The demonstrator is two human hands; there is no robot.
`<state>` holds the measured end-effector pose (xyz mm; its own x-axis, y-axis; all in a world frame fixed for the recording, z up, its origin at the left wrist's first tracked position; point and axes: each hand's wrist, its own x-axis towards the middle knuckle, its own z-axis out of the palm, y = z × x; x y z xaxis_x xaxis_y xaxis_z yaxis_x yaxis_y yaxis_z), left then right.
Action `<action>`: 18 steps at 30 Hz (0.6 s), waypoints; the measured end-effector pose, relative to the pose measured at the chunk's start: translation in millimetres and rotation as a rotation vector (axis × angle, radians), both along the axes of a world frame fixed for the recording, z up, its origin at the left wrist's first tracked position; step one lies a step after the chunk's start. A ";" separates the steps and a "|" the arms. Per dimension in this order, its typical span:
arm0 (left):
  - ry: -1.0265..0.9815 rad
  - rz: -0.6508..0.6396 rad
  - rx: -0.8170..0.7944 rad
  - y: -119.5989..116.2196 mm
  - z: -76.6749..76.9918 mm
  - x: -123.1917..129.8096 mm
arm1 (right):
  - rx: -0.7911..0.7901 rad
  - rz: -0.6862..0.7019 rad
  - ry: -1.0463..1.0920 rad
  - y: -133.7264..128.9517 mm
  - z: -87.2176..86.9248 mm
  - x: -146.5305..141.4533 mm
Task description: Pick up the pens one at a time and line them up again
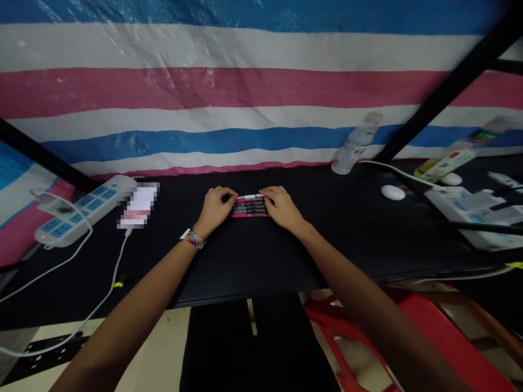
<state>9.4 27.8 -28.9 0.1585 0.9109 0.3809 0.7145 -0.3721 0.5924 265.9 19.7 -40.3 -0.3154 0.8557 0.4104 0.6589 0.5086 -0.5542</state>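
Note:
Several pens (250, 207) lie side by side in a row on the black table (261, 256), with a white one at the far edge and pink-red ones among the dark ones. My left hand (216, 209) is closed at the row's left end, fingertips on the white pen and thumb curled beside the others. At the opposite end my right hand (284, 208) is closed the same way, its index finger on the white pen's tip. My fingers cover both ends of the row. A colourful woven band (193, 238) circles my left wrist.
At left are a power strip (87, 209) and a phone (139, 206) with a white cable. A clear bottle (355, 144), a white oval object (393, 192), a tilted bottle (453, 155) and another power strip (469, 212) stand at right. A red stool (445, 326) is below.

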 end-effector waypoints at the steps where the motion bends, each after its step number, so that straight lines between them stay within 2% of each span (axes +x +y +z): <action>1: 0.003 -0.002 0.002 0.0 -0.1 -0.1 | -0.003 0.000 -0.003 -1.0 0.3 -0.2; 5: -0.028 -0.003 0.011 -1.0 -0.2 0.7 | -0.015 0.002 0.015 -3.6 -0.2 -0.1; 8: -0.118 0.007 0.021 -1.3 -1.9 0.9 | -0.024 -0.023 0.121 -2.4 -2.6 1.8; 14: -0.503 0.019 -0.035 -0.7 -8.8 6.9 | -0.164 -0.199 0.517 9.8 -11.1 2.3; 18: -0.702 0.033 -0.070 -3.6 -12.1 21.2 | -0.236 -0.232 0.632 14.4 -18.3 -11.0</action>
<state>30.6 24.2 -41.0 -0.1312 0.9371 0.3236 0.1648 -0.3013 0.9392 254.9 34.1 -58.6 0.1231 0.9603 0.2504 0.2525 0.2137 -0.9437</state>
